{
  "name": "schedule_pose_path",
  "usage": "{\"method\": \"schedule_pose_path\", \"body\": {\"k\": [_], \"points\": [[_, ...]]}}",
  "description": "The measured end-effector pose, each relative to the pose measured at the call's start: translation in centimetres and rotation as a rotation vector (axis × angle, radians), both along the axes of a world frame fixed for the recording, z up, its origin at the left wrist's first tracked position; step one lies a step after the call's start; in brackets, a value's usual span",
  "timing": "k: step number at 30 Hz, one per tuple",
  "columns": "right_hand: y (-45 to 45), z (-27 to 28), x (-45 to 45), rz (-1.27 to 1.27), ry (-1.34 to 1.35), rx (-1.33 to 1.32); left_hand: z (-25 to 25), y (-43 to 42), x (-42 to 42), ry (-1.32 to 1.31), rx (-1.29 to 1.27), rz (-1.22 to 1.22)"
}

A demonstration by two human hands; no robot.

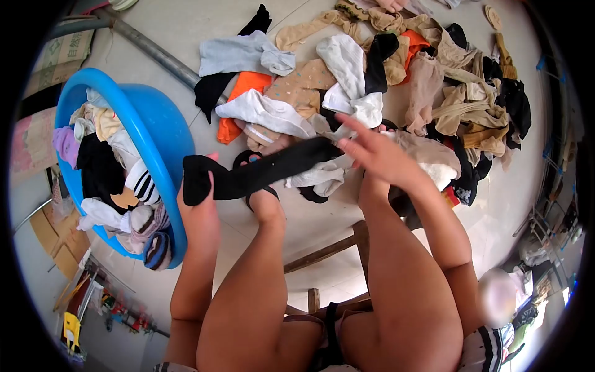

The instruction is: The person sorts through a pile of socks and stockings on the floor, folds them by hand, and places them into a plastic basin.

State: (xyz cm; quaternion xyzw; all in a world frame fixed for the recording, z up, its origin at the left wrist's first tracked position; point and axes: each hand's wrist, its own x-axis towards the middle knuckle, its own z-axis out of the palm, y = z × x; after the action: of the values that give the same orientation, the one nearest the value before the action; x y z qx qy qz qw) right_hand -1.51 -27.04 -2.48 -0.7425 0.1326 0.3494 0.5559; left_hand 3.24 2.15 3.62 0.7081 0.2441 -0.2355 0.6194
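Note:
A long black sock (266, 168) stretches between my two hands above the floor. Its left end is draped over my left hand (207, 180), whose fingers are wrapped on it and partly hidden by the cloth. At the sock's other end is my right hand (372, 149), with its fingers spread apart beside the fabric. Below and beyond the sock lie loose socks: a white one (266, 113), a grey one (238, 53) and an orange piece (248, 84).
At the left stands a blue tub (158, 111) filled with mixed socks. A heap of beige socks (462, 102) covers the floor at the right. A metal pole (152, 49) runs behind the tub. Part of another person's hand (392, 5) shows at the top edge.

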Motion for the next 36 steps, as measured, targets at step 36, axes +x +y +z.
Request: {"method": "schedule_pose_path", "body": {"k": [36], "points": [[2.2, 0.6, -1.2, 0.001, -0.16, 0.24, 2.5, -1.8, -0.4, -0.035, -0.636, -0.98]]}}
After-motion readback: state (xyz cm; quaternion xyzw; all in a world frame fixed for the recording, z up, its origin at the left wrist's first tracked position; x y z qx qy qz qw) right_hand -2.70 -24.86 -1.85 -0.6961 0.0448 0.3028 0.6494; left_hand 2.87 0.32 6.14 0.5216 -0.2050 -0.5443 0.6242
